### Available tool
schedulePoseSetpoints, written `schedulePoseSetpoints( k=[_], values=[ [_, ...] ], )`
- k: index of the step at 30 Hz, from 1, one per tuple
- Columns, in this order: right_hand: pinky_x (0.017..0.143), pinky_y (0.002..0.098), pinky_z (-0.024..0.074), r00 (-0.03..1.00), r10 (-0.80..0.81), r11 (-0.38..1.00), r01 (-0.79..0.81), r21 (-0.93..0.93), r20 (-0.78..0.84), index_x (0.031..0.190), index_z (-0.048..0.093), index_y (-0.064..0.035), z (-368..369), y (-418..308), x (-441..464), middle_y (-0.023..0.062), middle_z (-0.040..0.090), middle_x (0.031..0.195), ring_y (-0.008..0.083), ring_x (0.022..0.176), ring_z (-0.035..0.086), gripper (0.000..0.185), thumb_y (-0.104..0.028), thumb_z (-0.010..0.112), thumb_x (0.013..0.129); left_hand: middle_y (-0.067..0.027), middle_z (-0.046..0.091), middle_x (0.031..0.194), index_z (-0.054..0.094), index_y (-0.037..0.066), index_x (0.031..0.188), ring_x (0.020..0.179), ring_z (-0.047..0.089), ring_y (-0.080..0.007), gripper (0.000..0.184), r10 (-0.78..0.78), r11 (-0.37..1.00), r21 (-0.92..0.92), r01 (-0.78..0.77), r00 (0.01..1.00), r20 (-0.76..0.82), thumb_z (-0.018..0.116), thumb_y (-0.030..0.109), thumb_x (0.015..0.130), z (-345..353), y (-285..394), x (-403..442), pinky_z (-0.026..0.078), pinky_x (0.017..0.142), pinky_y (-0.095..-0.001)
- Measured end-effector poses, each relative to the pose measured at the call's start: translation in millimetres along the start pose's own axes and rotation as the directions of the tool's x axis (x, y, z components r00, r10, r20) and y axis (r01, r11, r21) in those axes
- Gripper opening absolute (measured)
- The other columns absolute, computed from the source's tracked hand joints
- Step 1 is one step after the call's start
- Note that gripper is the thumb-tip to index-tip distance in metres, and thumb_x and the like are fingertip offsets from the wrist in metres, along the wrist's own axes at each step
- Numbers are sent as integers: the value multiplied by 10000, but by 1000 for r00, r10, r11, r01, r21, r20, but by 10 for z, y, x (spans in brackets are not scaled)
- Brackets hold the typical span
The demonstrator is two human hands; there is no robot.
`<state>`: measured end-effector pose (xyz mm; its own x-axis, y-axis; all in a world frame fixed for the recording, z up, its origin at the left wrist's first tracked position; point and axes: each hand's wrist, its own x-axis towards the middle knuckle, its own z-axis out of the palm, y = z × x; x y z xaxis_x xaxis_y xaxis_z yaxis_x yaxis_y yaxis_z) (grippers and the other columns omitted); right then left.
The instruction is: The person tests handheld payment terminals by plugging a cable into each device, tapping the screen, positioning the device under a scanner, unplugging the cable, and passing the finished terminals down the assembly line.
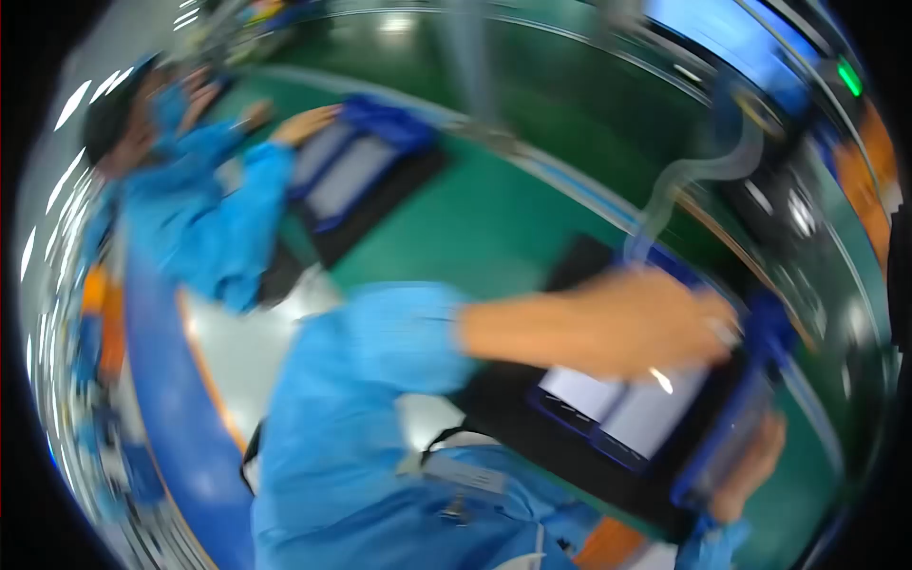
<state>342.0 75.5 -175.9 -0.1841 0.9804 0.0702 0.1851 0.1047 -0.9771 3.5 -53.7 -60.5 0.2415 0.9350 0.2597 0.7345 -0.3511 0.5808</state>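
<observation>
My left hand (617,318) reaches across from the left, above two flat white-screened panels (651,418) with dark blue edges that lie side by side on a black mat (513,408). Motion smears its fingers near the upper right of the panels, so what they hold, if anything, is unclear. My right hand (750,465) is wrapped round the outer side of a flat blue-edged piece (722,442), which stands tilted beside the panels. Blue material (769,328) shows beyond my left fingertips, blurred.
A co-worker in blue (204,209) sits at the left, one hand at a similar blue-framed set (351,176) on a black mat. The green bench (484,218) runs between us. A pale curved tube (703,169) and a metal rail (570,180) border the far side.
</observation>
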Motion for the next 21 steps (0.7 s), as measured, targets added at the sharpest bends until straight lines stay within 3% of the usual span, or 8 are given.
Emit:
schedulePoseSetpoints(
  k=[2, 4, 7, 11, 13, 15, 17, 21],
  values=[
    [1036, 386, 369, 871, -467, 624, 445, -643, 149, 1308, 465, -15, -164, 33, 311, 199, 441, 1341, 306, 1231, 443, 392, -183, 421, 956, -203, 614, 722, 592, 17, 811, 662, 592, -410, 255, 13, 979, -198, -51, 982, -189, 519, 253, 876, 295, 195, 163, 473, 578, -493],
    [1002, 377, 399, 828, -561, 683, 458, -569, -7, 1311, 467, -21, 36, -103, 492, 205, 456, 1311, 324, 1188, 486, 443, -166, 500, 893, -207, 597, 648, 609, -3, 744, 649, 583, -414, 288, 35, 945, -307, -114, 967, -254, 501, 233, 869, 383, 308, 216, 468, 613, -468],
    [943, 340, 460, 865, -490, 872, 486, -65, -108, 1192, 491, 53, 533, -744, 192, 161, 633, 1114, 250, 1016, 624, 493, -226, 677, 830, -208, 598, 644, 621, -12, 726, 649, 584, -410, 281, 53, 931, -327, -161, 947, -318, 502, 204, 861, 226, 381, 147, 465, 622, -454],
    [948, 354, 457, 825, -562, 819, 546, -178, -52, 1259, 425, 71, 700, -961, 83, 172, 617, 1152, 261, 1006, 631, 622, -255, 701, 807, -206, 598, 628, 618, -19, 698, 645, 594, -399, 273, 60, 958, -240, -159, 925, -375, 515, 183, 850, 290, 355, 85, 466, 618, -452],
    [944, 376, 459, 940, -291, 702, 85, 707, 176, 1286, 407, 79, 642, -924, 119, 180, 601, 1186, 282, 1023, 623, 559, -232, 616, 871, -206, 600, 628, 614, -18, 694, 648, 597, -395, 277, 38, 955, -267, -126, 950, -311, 512, 184, 854, 260, 344, 39, 468, 618, -454],
    [934, 405, 462, 916, -398, 813, 331, 479, 43, 1287, 398, 96, 614, -720, 148, 232, 571, 1211, 321, 1047, 602, 462, -208, 473, 948, -206, 602, 629, 610, -17, 690, 651, 600, -392, 282, 29, 950, -299, -95, 976, -217, 509, 185, 859, 229, 330, -4, 470, 618, -455],
    [920, 416, 467, 814, -579, 703, 528, -476, 49, 1256, 438, 116, 607, -764, 83, 253, 548, 1234, 340, 1079, 583, 411, -185, 366, 985, -206, 597, 616, 602, -18, 685, 638, 596, -398, 288, 5, 954, -289, -79, 969, -247, 504, 182, 868, 243, 323, -1, 473, 614, -455],
    [978, 372, 419, 639, -747, 283, 556, -781, 184, 1320, 463, -35, 356, -527, 324, 192, 471, 1303, 327, 1165, 503, 485, -193, 544, 869, -202, 585, 599, 606, -13, 700, 600, 586, -400, 292, 50, 960, -256, -115, 968, -246, 491, 176, 891, 208, 349, -19, 462, 588, -461]
  ],
)
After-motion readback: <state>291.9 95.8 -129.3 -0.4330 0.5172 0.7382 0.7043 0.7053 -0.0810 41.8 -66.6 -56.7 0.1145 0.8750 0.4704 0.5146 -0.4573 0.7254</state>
